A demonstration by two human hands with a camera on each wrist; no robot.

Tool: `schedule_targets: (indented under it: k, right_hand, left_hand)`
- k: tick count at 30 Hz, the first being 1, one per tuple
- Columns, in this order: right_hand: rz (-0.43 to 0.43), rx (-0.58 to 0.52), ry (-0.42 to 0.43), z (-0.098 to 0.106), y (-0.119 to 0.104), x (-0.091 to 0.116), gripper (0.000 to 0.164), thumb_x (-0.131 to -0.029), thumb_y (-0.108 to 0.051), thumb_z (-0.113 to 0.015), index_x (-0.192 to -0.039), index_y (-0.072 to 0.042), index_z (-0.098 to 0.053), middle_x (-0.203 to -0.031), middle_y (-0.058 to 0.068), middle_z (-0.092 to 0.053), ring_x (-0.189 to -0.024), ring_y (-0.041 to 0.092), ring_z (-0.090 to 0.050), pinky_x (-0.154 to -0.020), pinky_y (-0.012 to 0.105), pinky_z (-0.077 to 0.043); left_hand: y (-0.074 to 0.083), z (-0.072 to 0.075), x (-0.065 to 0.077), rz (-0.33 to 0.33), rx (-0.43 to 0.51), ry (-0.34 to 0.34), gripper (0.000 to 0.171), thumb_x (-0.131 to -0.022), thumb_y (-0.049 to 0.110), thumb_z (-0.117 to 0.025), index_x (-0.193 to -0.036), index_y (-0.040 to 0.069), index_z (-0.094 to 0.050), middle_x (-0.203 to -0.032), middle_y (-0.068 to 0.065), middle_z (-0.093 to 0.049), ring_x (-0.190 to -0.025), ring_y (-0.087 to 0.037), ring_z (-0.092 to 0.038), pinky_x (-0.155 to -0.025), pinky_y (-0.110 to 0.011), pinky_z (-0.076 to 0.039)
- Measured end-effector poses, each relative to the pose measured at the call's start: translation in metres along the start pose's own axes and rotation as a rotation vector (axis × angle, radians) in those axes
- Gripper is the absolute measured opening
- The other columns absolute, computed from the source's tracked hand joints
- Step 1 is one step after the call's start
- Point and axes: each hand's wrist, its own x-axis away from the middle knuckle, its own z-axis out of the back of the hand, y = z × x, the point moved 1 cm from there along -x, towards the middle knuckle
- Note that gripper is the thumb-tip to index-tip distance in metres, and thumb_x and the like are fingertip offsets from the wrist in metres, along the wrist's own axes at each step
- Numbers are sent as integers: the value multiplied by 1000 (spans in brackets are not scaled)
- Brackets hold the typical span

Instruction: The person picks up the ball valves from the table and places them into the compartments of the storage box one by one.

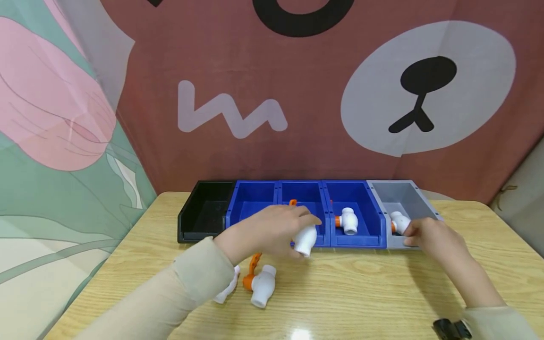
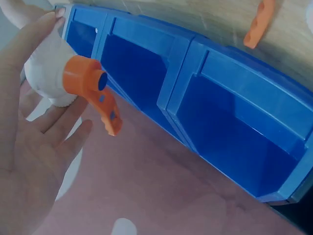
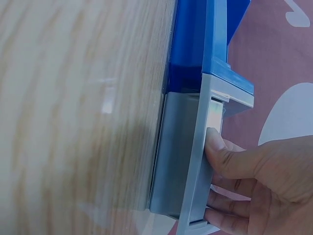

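Note:
My left hand (image 1: 276,229) holds a white ball valve (image 1: 306,241) in front of the middle blue bin. The valve's orange handle (image 2: 105,110) points away from the palm in the left wrist view. Over at the grey bin (image 1: 403,243), my right hand (image 1: 435,238) pinches the end of another white ball valve (image 1: 399,222), which is inside that bin. The right wrist view shows the thumb at the bin's front rim, with most of this valve hidden. A third ball valve (image 1: 349,222) lies in the blue bin beside the grey one.
Two more valves lie on the wooden table: one ball valve (image 1: 263,287) with an orange handle and a white one (image 1: 227,288) partly behind my left sleeve. A black bin (image 1: 206,236) ends the row at left. A printed cloth (image 1: 314,156) hangs behind.

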Motion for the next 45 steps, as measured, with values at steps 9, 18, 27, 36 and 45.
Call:
schedule_targets:
  k: [9,18,27,36,45]
  right_hand:
    - [-5,1,4,0,0,0,12,-82,-19,-80,-87,-10,-73,-88,11,-71,-81,36,-63,-59,52,-48]
    - [-10,-2,-3,0,0,0,12,-83,-19,-80,-87,-10,-73,-89,11,-71,-81,35,-63,-60,52,-48]
    - [0,-8,9,-1,0,0,12,-82,-18,-80,-86,-10,-73,-88,10,-71,-80,33,-64,-61,52,-48]
    - [-27,-3,-11,1,1,1,14,-83,-20,-80,-89,-9,-73,-91,12,-71,-84,38,-64,-61,53,-48]
    - [-27,-7,-23,1,-1,-1,14,-84,-21,-79,-90,-9,-73,-92,11,-72,-84,36,-64,-60,52,-48]
  left_hand:
    - [-14,-2,-12,86,78,-33,75,-79,44,-83,-143,19,-52,-132,-1,-56,-107,-13,-57,-89,-30,-52]
    - [-25,-10,-27,146,153,-24,73,-80,38,-83,-143,20,-52,-136,-1,-54,-107,-14,-55,-89,-30,-52]
    - [-37,-22,-39,201,190,-15,73,-80,34,-84,-144,18,-52,-138,-2,-52,-111,-17,-55,-93,-33,-51]
    - [-40,-30,-53,218,212,-3,74,-80,28,-85,-144,16,-51,-140,-4,-51,-115,-19,-54,-96,-35,-50]
    - [-43,-38,-64,311,220,-5,71,-80,29,-85,-142,17,-52,-137,-3,-53,-111,-19,-56,-95,-35,-51]
